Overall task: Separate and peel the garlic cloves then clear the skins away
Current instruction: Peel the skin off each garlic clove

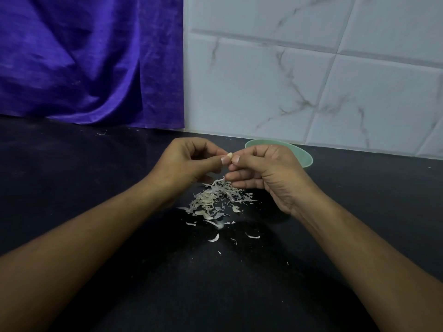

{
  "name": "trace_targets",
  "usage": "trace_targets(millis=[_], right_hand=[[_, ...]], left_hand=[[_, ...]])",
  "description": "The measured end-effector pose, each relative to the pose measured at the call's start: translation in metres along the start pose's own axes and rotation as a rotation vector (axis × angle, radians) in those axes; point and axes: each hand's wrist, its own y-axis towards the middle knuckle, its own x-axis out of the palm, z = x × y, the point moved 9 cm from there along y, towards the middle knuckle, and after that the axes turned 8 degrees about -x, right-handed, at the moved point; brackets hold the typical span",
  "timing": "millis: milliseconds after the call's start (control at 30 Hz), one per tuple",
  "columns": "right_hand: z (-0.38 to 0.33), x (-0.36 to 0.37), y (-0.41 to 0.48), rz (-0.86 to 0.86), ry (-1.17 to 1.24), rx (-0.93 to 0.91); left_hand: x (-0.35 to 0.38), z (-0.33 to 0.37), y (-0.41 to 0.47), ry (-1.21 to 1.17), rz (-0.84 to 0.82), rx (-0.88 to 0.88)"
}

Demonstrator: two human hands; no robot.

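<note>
A small pale garlic clove (229, 155) is pinched between the thumbs and fingertips of both hands, held above the black counter. My left hand (184, 161) grips it from the left and my right hand (266, 173) from the right, fingers curled. Most of the clove is hidden by the fingers. Directly below the hands lies a heap of papery garlic skins (215, 200), with loose flakes scattered toward me. A strip of skin hangs at my right hand's lower fingers.
A pale green bowl (304, 156) stands behind my right hand near the wall; its inside is hidden. The black counter (96, 188) runs to a white marble-tiled wall (311, 80). A purple cloth (84, 63) hangs at the back left.
</note>
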Motion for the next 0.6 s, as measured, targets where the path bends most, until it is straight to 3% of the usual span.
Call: trace_targets(millis=[167,233,400,600], right_hand=[[0.001,0.001,-0.001,-0.007,-0.031,0.018],[0.002,0.001,-0.001,-0.011,-0.017,0.03],[0.009,0.006,-0.001,-0.054,-0.017,0.065],[0.013,0.007,0.001,-0.12,-0.279,0.011]], left_hand=[[0.004,0.022,-0.009,0.355,0.04,0.264],[0.005,0.028,-0.012,0.393,0.045,0.313],[0.003,0.028,-0.01,0.098,0.025,0.258],[-0.008,0.012,-0.002,-0.23,0.036,0.047]])
